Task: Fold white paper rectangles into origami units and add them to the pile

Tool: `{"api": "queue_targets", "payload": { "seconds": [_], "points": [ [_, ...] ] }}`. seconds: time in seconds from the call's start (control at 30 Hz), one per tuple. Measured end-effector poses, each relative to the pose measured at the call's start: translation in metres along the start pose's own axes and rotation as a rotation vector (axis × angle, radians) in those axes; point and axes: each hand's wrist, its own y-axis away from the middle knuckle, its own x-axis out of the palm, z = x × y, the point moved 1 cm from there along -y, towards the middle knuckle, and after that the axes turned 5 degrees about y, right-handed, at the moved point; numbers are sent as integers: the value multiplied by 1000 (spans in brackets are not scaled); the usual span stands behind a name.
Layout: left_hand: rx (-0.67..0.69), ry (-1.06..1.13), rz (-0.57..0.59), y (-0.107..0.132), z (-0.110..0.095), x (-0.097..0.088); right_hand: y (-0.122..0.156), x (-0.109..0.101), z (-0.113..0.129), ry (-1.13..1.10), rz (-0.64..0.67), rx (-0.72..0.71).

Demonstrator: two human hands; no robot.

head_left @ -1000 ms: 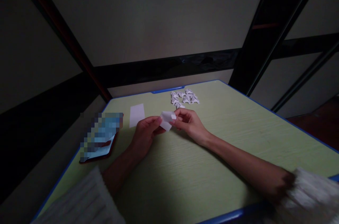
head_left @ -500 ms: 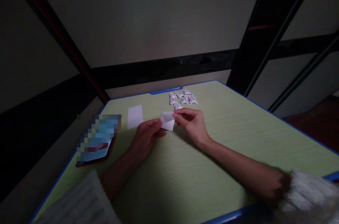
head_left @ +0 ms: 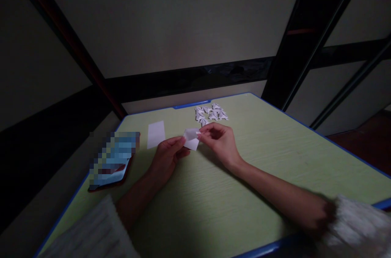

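A small white piece of paper [head_left: 191,139], partly folded, is held above the green table [head_left: 232,193] between both hands. My left hand [head_left: 167,157] pinches its left edge with thumb and fingers closed. My right hand [head_left: 220,142] pinches its right corner, fingers curled. A flat white paper slip [head_left: 156,134] lies on the table just left of my hands. A cluster of several small folded white paper pieces [head_left: 210,114] sits beyond my right hand near the far edge.
A phone with a lit screen in a red case [head_left: 112,161] lies at the table's left edge. The table has a blue rim [head_left: 192,104]. Dark frame bars [head_left: 308,34] and a pale wall stand behind it.
The paper's fold has shifted between my fingers; it opened wider half a second ago and is now pressed smaller again. Both hands stay in nearly the same place.
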Motion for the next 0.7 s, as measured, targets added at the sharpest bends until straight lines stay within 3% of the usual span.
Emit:
{"api": "queue_targets", "payload": {
  "seconds": [0.13, 0.43, 0.53, 0.7],
  "points": [
    [3, 5, 7, 0, 0, 0, 1, 0, 2, -1, -27, -46],
    [-10, 22, 15, 0, -2, -2, 7, -6, 11, 294, 36, -437],
    [-8, 15, 10, -1, -2, -3, 5, -7, 14, 226, 108, -404],
    [7, -16, 36, -2, -1, -6, -1, -7, 10, -59, 197, -173]
  ]
}}
